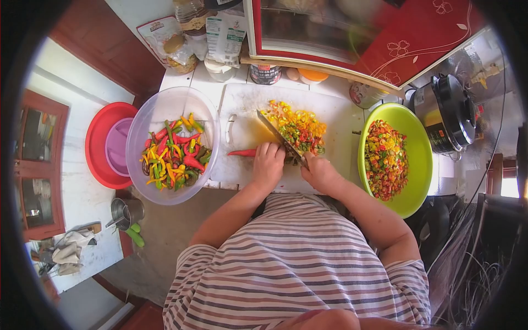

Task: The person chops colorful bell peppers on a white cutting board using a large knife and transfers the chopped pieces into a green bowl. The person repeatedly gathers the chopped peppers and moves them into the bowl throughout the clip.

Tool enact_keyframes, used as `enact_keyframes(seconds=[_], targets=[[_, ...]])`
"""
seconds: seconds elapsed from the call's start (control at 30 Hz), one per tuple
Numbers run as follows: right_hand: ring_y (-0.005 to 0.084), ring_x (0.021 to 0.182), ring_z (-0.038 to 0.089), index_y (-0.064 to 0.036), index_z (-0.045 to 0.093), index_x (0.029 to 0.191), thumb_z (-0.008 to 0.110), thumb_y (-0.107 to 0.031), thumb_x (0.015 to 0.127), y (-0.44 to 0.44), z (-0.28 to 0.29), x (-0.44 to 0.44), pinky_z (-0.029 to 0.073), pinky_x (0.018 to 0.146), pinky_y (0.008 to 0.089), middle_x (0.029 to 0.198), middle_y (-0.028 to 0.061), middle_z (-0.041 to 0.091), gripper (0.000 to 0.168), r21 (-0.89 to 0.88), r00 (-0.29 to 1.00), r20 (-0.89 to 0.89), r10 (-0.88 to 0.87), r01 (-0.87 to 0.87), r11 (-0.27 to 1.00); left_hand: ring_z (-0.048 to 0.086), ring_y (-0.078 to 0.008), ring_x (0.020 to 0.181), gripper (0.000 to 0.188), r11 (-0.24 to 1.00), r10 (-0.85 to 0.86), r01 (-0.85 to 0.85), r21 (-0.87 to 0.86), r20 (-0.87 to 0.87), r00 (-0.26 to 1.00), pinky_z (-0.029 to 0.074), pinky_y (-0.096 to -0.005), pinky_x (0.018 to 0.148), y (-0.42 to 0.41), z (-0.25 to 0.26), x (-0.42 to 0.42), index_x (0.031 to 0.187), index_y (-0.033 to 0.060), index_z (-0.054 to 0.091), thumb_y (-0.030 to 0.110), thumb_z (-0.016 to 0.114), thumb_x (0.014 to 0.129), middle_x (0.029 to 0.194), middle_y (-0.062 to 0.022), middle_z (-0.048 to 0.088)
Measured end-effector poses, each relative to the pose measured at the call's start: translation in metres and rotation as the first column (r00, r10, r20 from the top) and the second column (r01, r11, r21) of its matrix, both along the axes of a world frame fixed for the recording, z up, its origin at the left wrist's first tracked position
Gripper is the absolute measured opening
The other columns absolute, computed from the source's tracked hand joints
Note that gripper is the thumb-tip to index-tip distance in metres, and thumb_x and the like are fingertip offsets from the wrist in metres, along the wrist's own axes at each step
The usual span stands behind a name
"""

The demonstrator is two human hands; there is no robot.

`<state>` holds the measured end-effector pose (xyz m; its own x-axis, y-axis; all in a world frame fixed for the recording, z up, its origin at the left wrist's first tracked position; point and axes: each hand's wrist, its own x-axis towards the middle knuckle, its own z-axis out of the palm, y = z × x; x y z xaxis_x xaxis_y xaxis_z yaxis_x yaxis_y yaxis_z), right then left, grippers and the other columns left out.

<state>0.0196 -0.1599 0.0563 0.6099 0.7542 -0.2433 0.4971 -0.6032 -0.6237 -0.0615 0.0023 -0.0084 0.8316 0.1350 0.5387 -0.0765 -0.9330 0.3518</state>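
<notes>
My left hand [269, 164] presses a red chili pepper [241, 153] against the white cutting board [243, 97], its pointed end sticking out to the left. In my right hand [324, 172] is the handle of a kitchen knife [277, 133]. The blade slants up and left, right beside my left fingertips. Beyond the blade lies a heap of sliced peppers [303, 126] in yellow, green and red. To the left, a clear plastic basin [136, 152] contains whole chili peppers [175, 154]. At the right, a lime-green basin [418, 165] contains chopped peppers [385, 161].
Jars and packets, including a white pouch [225, 35], stand behind the board on the left. A red glass-fronted cabinet [371, 66] overhangs the back. An electric cooker [447, 111] sits at the far right. A red basin [97, 148] is at the left, near a metal pot [130, 210].
</notes>
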Motion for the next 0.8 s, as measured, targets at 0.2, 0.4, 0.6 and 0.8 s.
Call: enact_keyframes(seconds=[0.2,0.4,0.6,0.8], targets=[[0.0273,0.046,0.059,0.001,0.048,0.098,0.055,-0.012,0.090,-0.017,0.021,0.007,0.049,0.050,0.0403,0.062,0.0179,0.058,0.017,0.124,0.968,-0.240,-0.076,0.109,0.986,0.053,-0.0302,0.104,0.037,0.996,-0.006,-0.001,-0.086,-0.085,0.996,0.041,-0.0420,0.089,0.000,0.021,-0.007,0.105,0.0023,0.063,0.015,0.074,0.072,0.108,-0.0117,0.059],[0.0466,0.069,0.061,0.002,0.049,0.096,0.057,-0.015,0.087,-0.037,0.041,-0.003,0.049,0.064,0.0522,0.071,0.0270,0.061,0.021,0.054,0.996,-0.092,0.019,-0.014,0.998,0.052,-0.0284,0.100,0.042,0.998,0.015,-0.020,-0.055,-0.087,0.996,0.039,-0.0423,0.090,0.000,0.016,-0.013,0.103,0.0031,0.061,0.018,0.077,0.067,0.103,-0.0095,0.058],[0.0463,0.071,0.062,0.002,0.049,0.097,0.057,-0.016,0.087,-0.049,0.035,-0.009,0.050,0.066,0.0525,0.073,0.0274,0.062,0.022,-0.023,0.995,-0.097,0.024,-0.026,0.999,0.053,-0.0289,0.099,0.037,0.999,-0.009,0.006,-0.044,-0.068,0.998,0.040,-0.0419,0.088,-0.001,0.009,-0.010,0.102,0.0028,0.062,0.012,0.074,0.068,0.101,-0.0102,0.059],[0.0463,0.073,0.062,0.003,0.049,0.095,0.055,-0.015,0.087,-0.042,0.031,-0.011,0.051,0.068,0.0531,0.074,0.0282,0.062,0.021,-0.045,0.994,-0.093,0.058,-0.062,0.997,0.053,-0.0284,0.095,0.024,0.999,-0.042,0.042,0.008,-0.029,0.999,0.042,-0.0418,0.085,0.001,0.005,-0.006,0.093,0.0024,0.064,0.009,0.067,0.071,0.096,-0.0096,0.058]])
